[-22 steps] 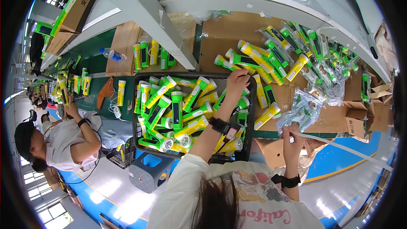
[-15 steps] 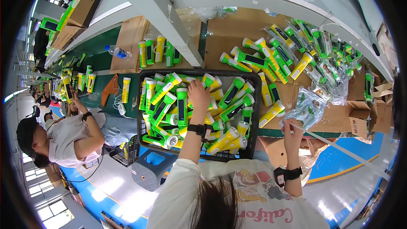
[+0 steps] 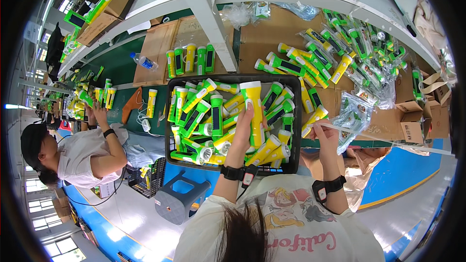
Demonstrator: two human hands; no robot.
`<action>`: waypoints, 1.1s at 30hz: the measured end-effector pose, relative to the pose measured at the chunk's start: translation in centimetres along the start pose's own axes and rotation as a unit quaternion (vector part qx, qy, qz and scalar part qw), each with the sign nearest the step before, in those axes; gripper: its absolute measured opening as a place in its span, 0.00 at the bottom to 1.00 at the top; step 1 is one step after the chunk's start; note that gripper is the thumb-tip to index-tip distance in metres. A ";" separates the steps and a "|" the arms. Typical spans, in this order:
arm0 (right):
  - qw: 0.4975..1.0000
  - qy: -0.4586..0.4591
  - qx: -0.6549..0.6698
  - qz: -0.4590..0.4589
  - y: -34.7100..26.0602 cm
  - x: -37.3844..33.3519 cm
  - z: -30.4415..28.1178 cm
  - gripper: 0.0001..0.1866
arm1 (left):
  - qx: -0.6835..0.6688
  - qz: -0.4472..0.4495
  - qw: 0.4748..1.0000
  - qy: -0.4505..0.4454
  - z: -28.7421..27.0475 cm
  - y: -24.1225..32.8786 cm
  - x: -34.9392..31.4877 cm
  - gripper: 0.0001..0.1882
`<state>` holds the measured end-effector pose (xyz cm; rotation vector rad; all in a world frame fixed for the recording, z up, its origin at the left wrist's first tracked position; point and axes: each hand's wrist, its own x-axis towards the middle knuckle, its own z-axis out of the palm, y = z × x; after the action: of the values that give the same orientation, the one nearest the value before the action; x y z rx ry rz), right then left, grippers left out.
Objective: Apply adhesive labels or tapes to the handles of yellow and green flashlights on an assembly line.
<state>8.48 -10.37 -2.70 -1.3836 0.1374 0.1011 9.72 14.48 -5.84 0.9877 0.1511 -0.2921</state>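
Upright in my left hand [image 3: 246,128] is a yellow flashlight [image 3: 253,111] with a white head, held over a black crate [image 3: 171,111]. Many yellow and green flashlights [image 3: 196,116] lie jumbled in that crate, some with dark panels on their sides. To the right of the crate, my right hand [image 3: 327,136] is closed, its fingers pinching one end of a long, thin whitish strip [image 3: 388,138]. Beside that hand lie clear plastic bags [image 3: 353,116] with green printing.
More flashlights [image 3: 310,68] cover the cardboard behind the crate, many bagged at the far right. Small cartons [image 3: 412,123] stand at the right. A metal shelf post [image 3: 206,14] rises behind the crate. At left, a person [image 3: 87,160] handles flashlights near a grey stool [image 3: 182,196].
My left hand has come up out of the pile with a yellow flashlight. My right hand has shifted slightly left and up, and the strip has swung to a flatter angle.
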 end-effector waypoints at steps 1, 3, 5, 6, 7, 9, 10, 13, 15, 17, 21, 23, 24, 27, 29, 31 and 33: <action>1.000 0.002 0.002 -0.002 -0.8 -0.4 1.2 0.05 | 0.002 0.000 1.000 -0.002 1.3 0.1 -0.8 0.28; 0.999 0.001 0.040 -0.037 -2.4 -1.2 3.3 0.05 | 0.006 0.024 0.999 0.048 4.6 1.2 -2.3 0.29; 0.997 -0.015 0.038 -0.060 -3.2 -2.0 4.7 0.04 | -0.040 0.033 0.996 0.074 6.8 2.1 -3.6 0.22; 0.995 -0.026 0.040 -0.082 -3.4 -2.5 5.2 0.03 | -0.041 0.025 0.998 0.045 7.0 2.3 -4.2 0.22; 0.993 -0.037 0.042 -0.105 -3.6 -2.9 5.6 0.03 | -0.041 0.018 0.999 0.016 7.4 2.5 -4.8 0.22; 0.992 -0.050 0.038 -0.108 -3.9 -3.9 6.2 0.02 | -0.036 0.043 0.998 0.012 8.2 2.7 -5.9 0.20; 0.992 -0.050 0.035 -0.109 -4.1 -4.4 6.6 0.02 | 0.002 0.038 0.999 0.028 8.2 2.4 -6.2 0.18; 0.990 -0.058 0.031 -0.121 -4.2 -5.4 7.3 0.02 | 0.030 0.049 0.997 0.051 8.7 2.2 -7.3 0.14; 0.989 -0.063 0.028 -0.130 -4.2 -5.9 7.6 0.02 | 0.075 0.068 0.993 0.063 8.9 2.1 -8.0 0.15; 0.988 -0.091 0.053 -0.113 -4.1 -6.4 8.2 0.02 | 0.093 0.049 0.994 0.043 8.5 1.8 -8.3 0.15; 0.987 -0.095 -0.002 -0.129 -4.1 -6.8 9.3 0.02 | 0.117 0.134 0.981 0.077 9.1 1.3 -9.0 0.21; 0.975 -0.082 -0.080 -0.192 -4.5 -6.7 9.6 0.01 | 0.062 0.121 0.989 0.062 9.6 1.7 -9.4 0.23; 0.975 -0.083 -0.081 -0.192 -4.5 -6.7 9.6 0.01 | 0.080 0.141 0.985 0.057 9.7 1.9 -9.4 0.25; 0.967 -0.064 -0.110 -0.219 -4.5 -6.6 9.8 0.01 | 0.082 0.167 0.981 0.047 9.8 2.1 -9.4 0.24; 0.958 -0.054 -0.142 -0.243 -4.6 -6.6 9.9 0.02 | 0.159 0.183 0.966 0.088 10.2 2.3 -9.3 0.21; 0.956 -0.047 -0.151 -0.245 -4.8 -6.6 10.0 0.02 | 0.201 0.176 0.960 0.088 9.6 2.1 -9.3 0.20; 0.954 -0.042 -0.160 -0.249 -4.9 -6.5 10.2 0.02 | 0.243 0.171 0.951 0.088 9.3 2.2 -9.2 0.20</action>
<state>3.16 -1.14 4.97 -1.6953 -0.3128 -0.2495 1.56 9.37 3.34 1.5079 0.0673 0.0880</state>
